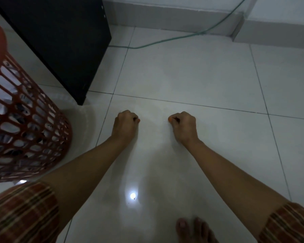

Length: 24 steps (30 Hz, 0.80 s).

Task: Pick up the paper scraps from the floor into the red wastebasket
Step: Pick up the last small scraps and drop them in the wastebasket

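Both grips are closed into loose fists with nothing visible in either one. Left hand (125,124) hangs over the floor (191,76), fingers curled under, thumb tip pointing toward the other hand. Right hand (183,126) mirrors it, fingers curled, thumb tip pointing left; the two hands sit near each other at the same height in the view, apart, with bare tile between them. Whether the knuckles touch the floor cannot be told.

Far left: red wastebasket (25,123), slotted plastic wall, standing on the floor, its rim cut off by the left edge of the view. Through the slots, white crumpled paper scraps (0,106) fill much of the inside. The basket stands well left of the left hand, beside the left forearm. A small bright patch lies on the floor at the basket's base; what it is cannot be told.

Behind and right of the basket: dark cabinet panel (60,41), its lower corner resting on the tile.

Bottom left: plaid sleeve (23,213) on the left arm, striped in rust and green tones. Floor is pale glossy tile with dark grout lines; a round light reflection (132,195) shows between the forearms.

Upper centre to right: green cable (165,40) running across the tile from the cabinet up toward the grey skirting board (182,18) and the wall.

Bottom right: bare foot (193,230), toes only, and a second plaid sleeve on the right arm at the corner.
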Motion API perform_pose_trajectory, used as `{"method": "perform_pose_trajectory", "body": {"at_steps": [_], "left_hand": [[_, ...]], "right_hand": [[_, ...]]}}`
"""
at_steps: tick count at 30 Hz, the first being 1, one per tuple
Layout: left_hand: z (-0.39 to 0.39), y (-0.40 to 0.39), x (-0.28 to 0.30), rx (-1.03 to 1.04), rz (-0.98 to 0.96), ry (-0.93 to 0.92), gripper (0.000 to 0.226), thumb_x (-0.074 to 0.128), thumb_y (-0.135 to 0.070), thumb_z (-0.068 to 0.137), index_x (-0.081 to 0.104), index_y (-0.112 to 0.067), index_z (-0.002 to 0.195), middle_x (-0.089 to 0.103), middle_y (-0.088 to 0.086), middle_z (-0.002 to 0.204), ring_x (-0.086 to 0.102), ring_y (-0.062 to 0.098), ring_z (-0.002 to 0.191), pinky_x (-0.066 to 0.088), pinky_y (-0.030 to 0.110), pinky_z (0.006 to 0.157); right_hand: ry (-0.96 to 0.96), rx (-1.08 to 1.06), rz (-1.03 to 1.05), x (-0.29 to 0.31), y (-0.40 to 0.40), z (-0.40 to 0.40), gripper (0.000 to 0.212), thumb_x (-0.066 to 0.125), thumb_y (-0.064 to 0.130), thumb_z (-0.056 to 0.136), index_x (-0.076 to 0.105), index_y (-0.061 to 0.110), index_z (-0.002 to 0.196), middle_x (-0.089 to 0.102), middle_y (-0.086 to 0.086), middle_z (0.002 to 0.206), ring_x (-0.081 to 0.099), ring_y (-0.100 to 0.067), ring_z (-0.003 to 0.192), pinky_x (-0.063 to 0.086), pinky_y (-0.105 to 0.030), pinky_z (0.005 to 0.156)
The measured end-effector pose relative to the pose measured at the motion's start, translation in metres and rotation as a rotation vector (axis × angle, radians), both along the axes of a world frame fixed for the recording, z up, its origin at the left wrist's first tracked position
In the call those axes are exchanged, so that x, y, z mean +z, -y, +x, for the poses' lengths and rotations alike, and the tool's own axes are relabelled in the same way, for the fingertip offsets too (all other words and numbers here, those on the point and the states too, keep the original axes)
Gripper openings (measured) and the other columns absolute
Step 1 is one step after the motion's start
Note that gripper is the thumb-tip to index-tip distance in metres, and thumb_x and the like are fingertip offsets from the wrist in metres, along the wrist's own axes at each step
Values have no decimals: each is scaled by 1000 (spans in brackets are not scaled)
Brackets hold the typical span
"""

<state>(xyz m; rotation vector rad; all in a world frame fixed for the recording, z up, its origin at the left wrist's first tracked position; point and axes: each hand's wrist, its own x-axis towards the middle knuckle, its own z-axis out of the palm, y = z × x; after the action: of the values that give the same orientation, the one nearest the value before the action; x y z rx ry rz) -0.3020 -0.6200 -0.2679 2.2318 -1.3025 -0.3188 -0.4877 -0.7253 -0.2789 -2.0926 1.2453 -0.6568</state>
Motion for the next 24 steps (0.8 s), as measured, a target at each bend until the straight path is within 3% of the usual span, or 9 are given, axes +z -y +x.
{"method": "perform_pose_trajectory", "body": {"at_steps": [5,7,13,16,19,21,24], "left_hand": [[-1,2,-1,-14,-31,-7,13,63,-4,91,74,2,95,68,18,92,63,30,83,54,39,78],[-1,4,-2,-25,-41,-5,12,63,-1,89,73,3,91,67,18,89,63,30,81,53,39,76],[-4,15,-2,-59,-11,19,14,56,2,90,69,5,86,60,18,87,56,28,80,49,40,74],[-6,19,-4,-127,60,129,14,49,14,83,61,5,83,56,22,89,55,34,82,44,43,69],[-13,18,0,-185,203,291,29,43,19,78,57,3,98,54,22,104,53,37,93,41,41,75],[-18,17,6,-203,323,381,34,40,14,83,51,0,112,51,17,116,51,31,103,40,35,83],[-21,12,6,-214,414,464,34,39,10,88,47,-3,118,49,15,121,50,28,107,40,33,88]], "right_hand": [[-84,89,-78,-7,-6,4,13,66,11,88,76,4,87,70,-14,81,64,-28,77,51,-38,70],[-113,124,-131,-9,-8,7,13,65,10,89,77,5,91,67,-15,81,63,-30,75,51,-39,68],[-201,192,-300,-10,-5,12,14,57,6,83,68,1,75,59,-15,70,57,-33,64,50,-36,53],[-234,233,-326,-11,-4,14,5,61,-3,79,61,0,75,56,-17,71,55,-34,63,46,-34,50],[-286,228,-383,-9,-8,12,9,60,-7,78,57,0,73,54,-18,70,53,-33,60,43,-31,48],[-333,230,-418,-7,-15,6,12,46,-6,78,54,1,71,52,-18,68,52,-32,57,41,-31,47],[-423,228,-449,-8,-20,-4,17,39,-7,75,52,1,70,50,-17,67,51,-31,55,41,-31,47]]}}
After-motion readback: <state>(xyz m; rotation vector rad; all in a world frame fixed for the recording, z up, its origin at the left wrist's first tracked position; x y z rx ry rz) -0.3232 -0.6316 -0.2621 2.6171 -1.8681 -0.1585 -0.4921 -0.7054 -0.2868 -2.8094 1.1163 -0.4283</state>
